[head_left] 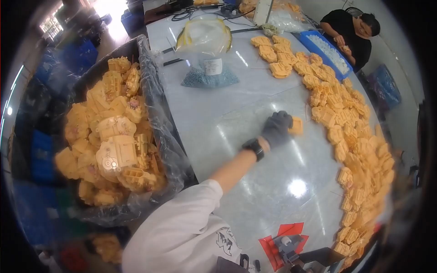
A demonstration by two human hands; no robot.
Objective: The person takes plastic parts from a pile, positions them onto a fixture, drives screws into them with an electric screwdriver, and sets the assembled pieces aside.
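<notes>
My left hand [278, 126], in a dark grey glove with a black watch [255, 149] above it, reaches across the grey tabletop [227, 132]. Its fingers are curled at the edge of a small yellow-orange plastic housing part [296, 126], which lies to the right of the knuckles. The fingertips are partly hidden, but the hand looks closed on that part. My right hand is out of view. To the right, a long curved row of similar plastic housings [339, 116] covers the table's far side.
On the left, a plastic-lined bin [152, 91] holds a heap of orange housings [116, 136]. A clear bag of blue-grey pieces [210, 75] lies at the back. A grey fixture [289, 248] stands on red tape nearby. Past a blue tray [325, 54] of white parts, a co-worker [350, 34] handles something.
</notes>
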